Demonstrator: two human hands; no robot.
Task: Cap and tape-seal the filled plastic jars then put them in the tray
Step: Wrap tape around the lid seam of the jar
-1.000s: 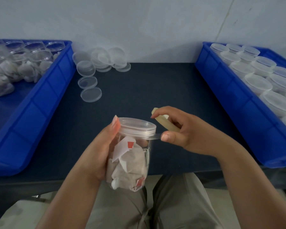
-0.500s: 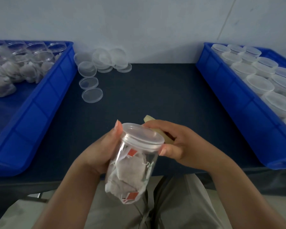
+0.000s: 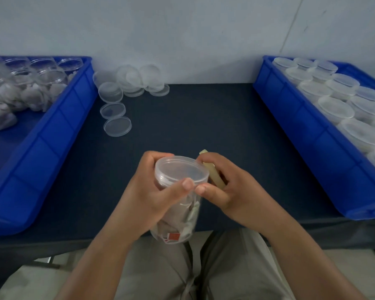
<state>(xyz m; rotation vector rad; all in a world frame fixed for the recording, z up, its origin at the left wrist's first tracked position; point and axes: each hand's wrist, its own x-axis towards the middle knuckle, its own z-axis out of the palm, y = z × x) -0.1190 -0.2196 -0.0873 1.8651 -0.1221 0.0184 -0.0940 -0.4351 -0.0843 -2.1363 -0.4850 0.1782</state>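
A clear plastic jar [image 3: 180, 172] with a lid on and tea bags inside is held upright over the table's front edge. My left hand [image 3: 147, 195] wraps its left side, thumb pressed on the front of the lid rim. My right hand [image 3: 227, 189] is against the jar's right side, gripping a pale yellowish tape roll [image 3: 212, 172], its thumb touching the lid rim beside my left thumb. The right blue tray [image 3: 312, 135] holds several capped jars [image 3: 336, 109]. The left blue tray [image 3: 41, 135] holds several uncapped filled jars [image 3: 30, 83].
Several loose clear lids [image 3: 126, 92] lie at the back left of the dark table [image 3: 193, 118], near the wall. My lap shows below the table's front edge.
The jar has been turned upright from a tilt and raised slightly. My left thumb has come round onto the front of the lid rim, meeting my right thumb.
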